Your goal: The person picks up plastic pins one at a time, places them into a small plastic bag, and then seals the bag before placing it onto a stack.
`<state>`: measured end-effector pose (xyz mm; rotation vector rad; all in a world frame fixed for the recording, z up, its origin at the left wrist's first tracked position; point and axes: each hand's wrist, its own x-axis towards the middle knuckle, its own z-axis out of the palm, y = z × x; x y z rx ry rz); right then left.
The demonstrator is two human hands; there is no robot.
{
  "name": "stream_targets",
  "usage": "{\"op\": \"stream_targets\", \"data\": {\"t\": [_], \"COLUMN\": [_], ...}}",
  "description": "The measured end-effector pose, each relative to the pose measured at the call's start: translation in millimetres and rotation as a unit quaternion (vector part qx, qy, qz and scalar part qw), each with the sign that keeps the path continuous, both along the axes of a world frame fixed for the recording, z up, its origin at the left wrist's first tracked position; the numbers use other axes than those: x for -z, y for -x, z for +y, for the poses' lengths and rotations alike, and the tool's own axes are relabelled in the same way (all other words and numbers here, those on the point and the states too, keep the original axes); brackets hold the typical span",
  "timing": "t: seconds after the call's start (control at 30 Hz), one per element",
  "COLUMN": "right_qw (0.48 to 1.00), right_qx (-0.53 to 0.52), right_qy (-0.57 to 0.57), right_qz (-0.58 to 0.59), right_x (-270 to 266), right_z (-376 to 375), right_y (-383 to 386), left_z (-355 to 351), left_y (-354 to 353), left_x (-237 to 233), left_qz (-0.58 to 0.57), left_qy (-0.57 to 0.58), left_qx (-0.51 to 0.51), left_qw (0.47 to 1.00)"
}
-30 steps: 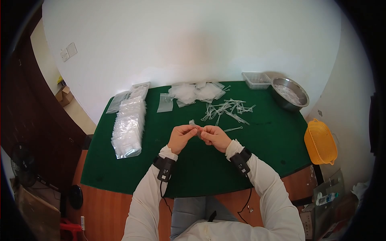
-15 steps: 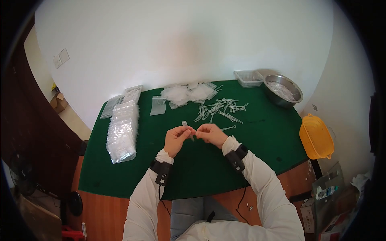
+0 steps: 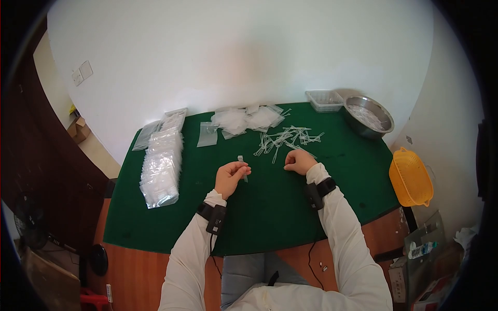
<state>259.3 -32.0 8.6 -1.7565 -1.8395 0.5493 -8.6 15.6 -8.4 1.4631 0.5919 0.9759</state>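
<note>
My left hand (image 3: 231,179) is closed in a pinch around a narrow clear strip (image 3: 240,158); its pale end sticks up above the fingers, and a short length shows below. Whether it is one piece or several held together is too small to tell. Over the green cloth to the right, my right hand (image 3: 299,162) has its fingers drawn together at the near edge of a loose pile of thin clear sticks with looped ends (image 3: 280,141). What lies between those fingertips, if anything, is hidden.
Clear zip bags (image 3: 244,120) lie heaped at the back beside a single bag (image 3: 207,135). A long row of filled bags (image 3: 162,166) runs along the left. At right stand a plastic tray (image 3: 326,108), a metal bowl (image 3: 353,124) of clear pieces and a yellow basket (image 3: 397,181).
My right hand has moved away from my left, rightward and up to the pile's near edge, covering where a single stick lay. My left hand keeps its pinch on the strip.
</note>
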Motion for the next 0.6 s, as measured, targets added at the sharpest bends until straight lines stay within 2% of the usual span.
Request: {"op": "stream_targets", "data": {"t": [0.17,0.3,0.4,0.43,0.53,0.6], "right_qw": [0.998,0.996,0.985,0.985,0.956,0.945], "right_qx": [-0.002,0.003,-0.008,-0.009,-0.035,-0.043], "right_qy": [0.006,-0.050,-0.121,-0.120,-0.142,-0.122], "right_qz": [-0.064,-0.074,0.122,0.122,0.253,0.300], "right_x": [-0.4,0.4,-6.0,-6.8,-7.8,-9.3], "right_z": [-1.0,0.1,0.4,0.6,-1.0,-3.0], "right_y": [1.9,6.7,20.7,26.3,41.9,48.7], "left_z": [0.9,0.2,-1.5,-2.1,-2.8,-3.2], "left_y": [-0.1,-0.1,-0.5,-0.3,-0.3,-0.9], "left_x": [1.8,0.1,-1.9,-2.2,-2.7,-3.1], "left_qz": [-0.007,-0.010,-0.009,-0.008,-0.010,-0.010], "left_qy": [0.004,0.003,0.007,0.010,0.010,0.011], "left_qx": [0.009,0.013,0.017,0.019,0.023,0.026], "left_qw": [1.000,1.000,1.000,1.000,1.000,1.000]}}
